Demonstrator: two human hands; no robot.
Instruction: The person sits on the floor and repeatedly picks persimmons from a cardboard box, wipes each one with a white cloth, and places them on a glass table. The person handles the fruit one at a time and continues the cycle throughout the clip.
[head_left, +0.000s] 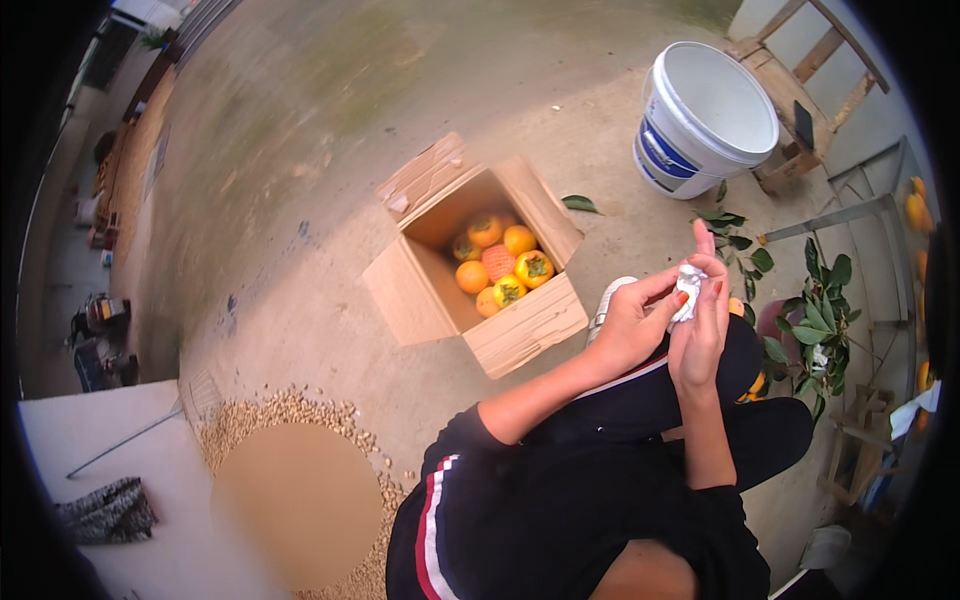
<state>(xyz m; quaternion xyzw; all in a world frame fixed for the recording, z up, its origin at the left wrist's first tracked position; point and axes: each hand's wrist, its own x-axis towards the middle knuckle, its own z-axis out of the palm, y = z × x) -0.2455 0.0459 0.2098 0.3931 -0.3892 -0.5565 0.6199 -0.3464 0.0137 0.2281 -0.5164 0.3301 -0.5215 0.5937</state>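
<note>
A crumpled piece of white paper or tissue (687, 291) is held between my two hands, above my knee. My left hand (637, 319) pinches its near left side with thumb and fingers. My right hand (699, 330) holds it from the right, with one finger stretched out beyond it. Left of my hands, an open cardboard box (525, 330) stands on the concrete floor with its flaps spread. Inside lie several orange persimmons (534, 268), some with green calyxes, and a pink foam-net-covered item (498, 262) among them.
A white plastic bucket (705, 112) stands beyond my hands, near a wooden frame (817, 56). Leafy cuttings (821, 322) and loose leaves (739, 232) are at the right. A spread of peanut-like pods (300, 409) lies at lower left, partly covered by a tan disc (296, 502).
</note>
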